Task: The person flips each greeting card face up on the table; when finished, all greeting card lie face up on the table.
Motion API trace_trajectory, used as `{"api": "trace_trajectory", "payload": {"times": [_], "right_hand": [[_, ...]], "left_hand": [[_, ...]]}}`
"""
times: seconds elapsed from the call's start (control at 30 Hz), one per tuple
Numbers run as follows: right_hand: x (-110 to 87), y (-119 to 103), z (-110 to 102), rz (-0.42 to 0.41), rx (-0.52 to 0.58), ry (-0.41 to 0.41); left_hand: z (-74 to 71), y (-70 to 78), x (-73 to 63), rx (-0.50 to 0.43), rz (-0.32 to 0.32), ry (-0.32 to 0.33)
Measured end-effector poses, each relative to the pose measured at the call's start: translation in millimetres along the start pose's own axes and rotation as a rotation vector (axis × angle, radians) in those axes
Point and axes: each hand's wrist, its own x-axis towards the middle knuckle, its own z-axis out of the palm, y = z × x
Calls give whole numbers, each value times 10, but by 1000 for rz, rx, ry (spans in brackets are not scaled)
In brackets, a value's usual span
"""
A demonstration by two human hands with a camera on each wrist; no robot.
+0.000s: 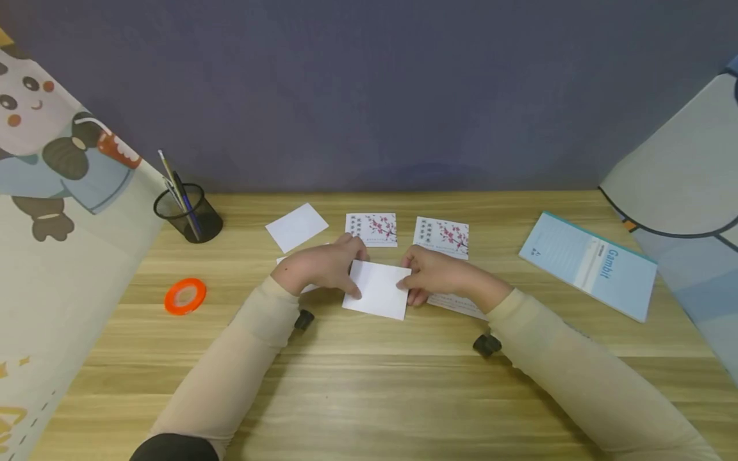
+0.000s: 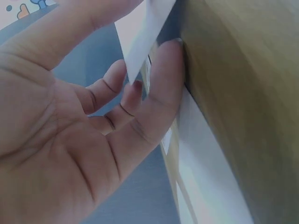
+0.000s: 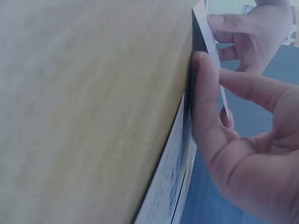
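Note:
Both hands hold a blank white card (image 1: 376, 293) over the middle of the table, tilted and raised at one side. My left hand (image 1: 323, 266) pinches its left edge, thumb on the upper face and fingers behind. At the opposite edge, my right hand (image 1: 442, 274) pinches it between thumb (image 3: 252, 88) and fingers. Partly covered by the left hand lies another white card (image 1: 310, 288). A printed card (image 1: 458, 305) shows from beneath the right hand. Just beyond the hands lie two cards with pink blossom branches and dark characters, a left one (image 1: 371, 230) and a right one (image 1: 442, 237).
Another blank card (image 1: 296, 227) lies at the back left. A black mesh pen holder (image 1: 198, 221) with pens stands by the left wall, and an orange tape roll (image 1: 184, 296) lies nearer. At the right is a light blue notebook (image 1: 588, 266). A dark partition (image 1: 403, 96) rises behind.

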Motion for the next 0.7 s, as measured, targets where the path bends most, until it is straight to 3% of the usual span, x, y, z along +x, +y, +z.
{"api": "trace_trajectory", "payload": {"times": [0.33, 0.7], "right_hand": [[24, 17, -15, -14, 23, 0], [-16, -18, -56, 11, 72, 33]], "left_hand": [[-5, -85, 3, -153, -5, 3], [-20, -161, 17, -420, -37, -58]]}}
